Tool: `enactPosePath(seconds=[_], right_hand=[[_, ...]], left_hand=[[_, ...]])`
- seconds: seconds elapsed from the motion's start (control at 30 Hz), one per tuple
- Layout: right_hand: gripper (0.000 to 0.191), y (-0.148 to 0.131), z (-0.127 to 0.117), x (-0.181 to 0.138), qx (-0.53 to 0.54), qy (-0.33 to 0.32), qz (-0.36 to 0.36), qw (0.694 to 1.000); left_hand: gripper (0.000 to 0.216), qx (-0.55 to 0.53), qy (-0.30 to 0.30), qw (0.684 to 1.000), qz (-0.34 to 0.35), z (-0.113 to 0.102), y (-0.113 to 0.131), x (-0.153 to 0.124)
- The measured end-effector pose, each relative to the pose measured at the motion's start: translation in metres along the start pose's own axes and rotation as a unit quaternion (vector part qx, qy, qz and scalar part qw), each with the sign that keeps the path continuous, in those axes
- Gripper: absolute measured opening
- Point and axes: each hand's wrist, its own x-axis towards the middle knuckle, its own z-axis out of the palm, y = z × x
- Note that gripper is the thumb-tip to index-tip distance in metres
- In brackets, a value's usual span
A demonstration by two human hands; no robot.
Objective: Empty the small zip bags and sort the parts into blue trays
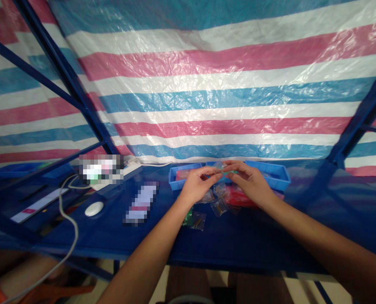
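My left hand [199,182] and my right hand [248,180] meet over the middle of the blue table, fingertips close together. Both are closed on a small clear plastic bag [220,165], pinched between thumbs and fingers; its contents are too small to make out. Below the hands lie several small clear bags [220,205] with thin dark and brass-coloured pieces inside. Red plastic packaging [241,197] sits under my right hand. Near my left forearm, a green packet [188,217] lies beside another clear bag [199,221].
Blue bins [278,176] stand along the back edge, partly behind my hands. To the left are a white mouse-like object [94,209], a blurred-out phone-shaped item [141,203], a power strip [116,177] and a white cable [76,228]. Blue frame posts [354,120] flank a striped sheet.
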Motion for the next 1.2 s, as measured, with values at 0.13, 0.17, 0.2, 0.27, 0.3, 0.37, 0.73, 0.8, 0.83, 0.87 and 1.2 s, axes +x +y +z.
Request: enactPosePath(seconds=[0.13,0.17,0.2,0.27,0.3,0.37,0.73,0.8,0.83,0.87,1.2], right_hand=[[0.025,0.005,0.002,0.0,0.031,-0.005,0.028,0.999],[0.027,0.006,0.002,0.0,0.023,0.0,0.028,0.999],[0.028,0.007,0.001,0.001,0.011,0.007,0.027,1.0],[0.032,0.008,-0.005,0.003,-0.038,0.022,0.015,0.999],[0.034,0.007,-0.01,0.005,-0.083,0.026,0.0,0.996],[0.032,0.004,-0.027,0.01,-0.224,0.039,-0.049,0.973],[0.051,0.022,-0.099,0.018,-0.606,-0.045,0.094,0.789],[0.066,0.022,-0.097,0.016,-0.603,-0.069,0.132,0.784],[0.069,0.021,-0.095,0.016,-0.604,-0.07,0.139,0.782],[0.07,0.019,-0.093,0.017,-0.605,-0.064,0.137,0.782],[0.026,-0.012,-0.01,-0.005,-0.376,-0.206,-0.207,0.879]], left_hand=[[0.029,0.026,-0.013,1.0,0.003,0.0,-0.003,-0.001],[0.028,0.044,-0.026,0.999,0.008,0.001,-0.003,-0.001],[0.028,0.061,-0.037,0.997,0.014,0.001,-0.003,-0.002],[0.028,0.095,-0.046,0.994,0.022,0.002,-0.003,-0.002],[0.028,0.111,-0.042,0.993,0.023,0.002,-0.004,-0.002],[0.029,0.135,-0.025,0.99,0.024,0.002,-0.005,-0.003],[0.025,0.169,-0.002,0.985,0.036,-0.002,-0.008,-0.004],[0.025,0.167,0.0,0.985,0.036,-0.002,-0.008,-0.004],[0.025,0.166,0.002,0.986,0.035,-0.002,-0.007,-0.003],[0.025,0.165,0.005,0.986,0.033,-0.002,-0.007,-0.003],[0.039,0.142,0.06,0.988,0.02,-0.003,-0.001,-0.004]])
